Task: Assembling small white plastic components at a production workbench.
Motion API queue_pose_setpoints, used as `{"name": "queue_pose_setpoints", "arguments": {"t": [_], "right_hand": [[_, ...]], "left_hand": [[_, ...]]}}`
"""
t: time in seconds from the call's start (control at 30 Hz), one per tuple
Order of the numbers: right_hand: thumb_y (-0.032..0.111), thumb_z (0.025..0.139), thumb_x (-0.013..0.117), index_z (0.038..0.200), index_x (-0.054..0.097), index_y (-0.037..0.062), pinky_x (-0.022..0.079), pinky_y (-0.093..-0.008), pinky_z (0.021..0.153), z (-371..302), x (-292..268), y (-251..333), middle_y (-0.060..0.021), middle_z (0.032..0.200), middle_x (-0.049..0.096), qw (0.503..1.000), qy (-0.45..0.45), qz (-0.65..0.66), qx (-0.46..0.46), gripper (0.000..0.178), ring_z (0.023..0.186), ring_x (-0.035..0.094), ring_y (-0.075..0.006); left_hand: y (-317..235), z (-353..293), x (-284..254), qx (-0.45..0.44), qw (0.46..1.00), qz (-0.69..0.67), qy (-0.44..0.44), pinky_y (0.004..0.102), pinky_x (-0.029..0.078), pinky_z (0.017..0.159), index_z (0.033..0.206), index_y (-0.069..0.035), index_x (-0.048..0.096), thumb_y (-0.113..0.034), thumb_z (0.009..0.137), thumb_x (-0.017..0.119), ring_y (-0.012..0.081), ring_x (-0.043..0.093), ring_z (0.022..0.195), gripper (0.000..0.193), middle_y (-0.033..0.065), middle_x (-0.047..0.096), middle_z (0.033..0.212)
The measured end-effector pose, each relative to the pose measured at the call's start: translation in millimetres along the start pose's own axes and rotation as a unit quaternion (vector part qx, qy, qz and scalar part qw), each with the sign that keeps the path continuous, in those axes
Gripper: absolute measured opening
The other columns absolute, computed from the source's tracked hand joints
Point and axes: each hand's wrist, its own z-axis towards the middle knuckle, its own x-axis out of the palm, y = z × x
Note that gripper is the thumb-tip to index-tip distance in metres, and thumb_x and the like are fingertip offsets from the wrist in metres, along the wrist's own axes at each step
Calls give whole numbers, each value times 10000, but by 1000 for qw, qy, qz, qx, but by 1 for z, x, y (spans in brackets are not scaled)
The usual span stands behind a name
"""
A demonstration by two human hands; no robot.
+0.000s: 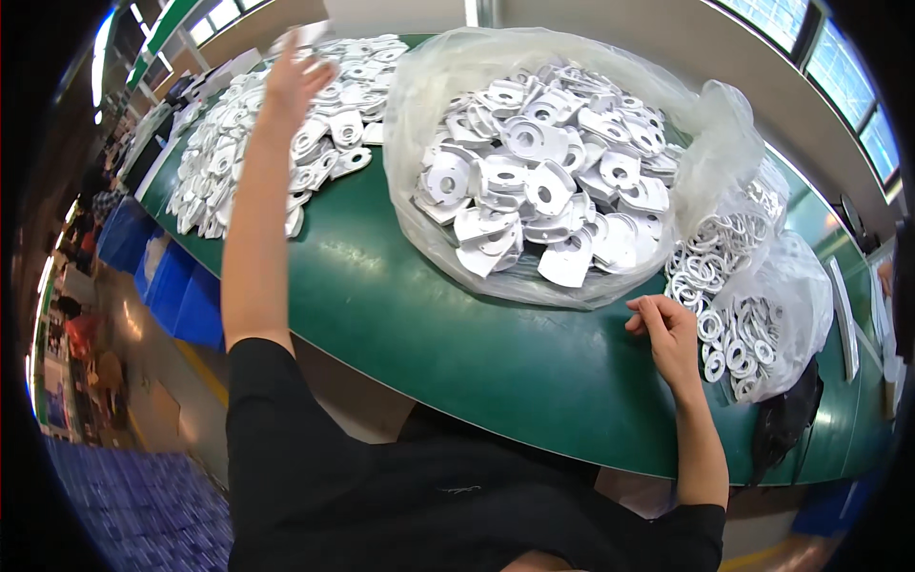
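Observation:
My left hand (297,81) reaches out over a spread-out pile of white plastic parts (224,157) at the far left of the table. Its fingers are apart. A blurred white plastic part (303,36) is just beyond the fingertips, and whether they touch it I cannot tell. On the right, my right hand (667,334) is held low above the table by the near edge of a big clear plastic bag (419,205). Its fingers are curled in, with nothing showing between them. The open bag is heaped with similar white parts (548,186), rounded with a hole.
The green table (400,334) curves around me. Right of the big bag, a smaller clear bag (801,286) spills white rings (734,348), with a black bag or cloth (789,415) beside it. Blue bins (181,291) stand below the table's left edge.

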Motion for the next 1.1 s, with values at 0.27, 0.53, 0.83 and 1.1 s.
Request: {"name": "queue_pose_setpoints", "arguments": {"t": [0.27, 0.53, 0.83, 1.1], "right_hand": [[105, 906, 590, 1017, 646, -7, 438, -201, 610, 5, -11, -7, -16, 776, 637, 999, -43, 23, -5, 167, 668, 551, -60], [73, 829, 654, 925, 669, 20, 406, -220, 569, 9, -58, 14, -26, 739, 623, 931, -224, -262, -117, 111, 620, 519, -81], [158, 696, 743, 837, 649, 5, 460, -345, 636, -14, -130, 17, -102, 674, 606, 920, -106, -377, 33, 228, 661, 590, -226], [82, 736, 731, 886, 650, -1, 448, -275, 610, -13, -125, 14, -53, 715, 616, 924, -96, -368, 48, 190, 643, 551, -131]], "left_hand": [[19, -61, 28, 83, 952, 263, 131, 281, 485, 769, 1186, -16, 571, -240, 879, 597, 144, 613, 884, 381, 83, 683, 961], [79, -193, 137, 383, 757, 398, 350, 357, 478, 824, 1015, -6, 615, -144, 801, 662, 299, 585, 996, 259, 145, 640, 1002], [97, -197, 143, 389, 686, 453, 417, 407, 456, 819, 834, 25, 555, 27, 731, 591, 326, 535, 955, 109, 147, 558, 896], [65, -222, 158, 312, 844, 348, 262, 379, 452, 891, 903, 28, 557, -44, 811, 613, 289, 562, 1053, 130, 155, 610, 1125]]}}
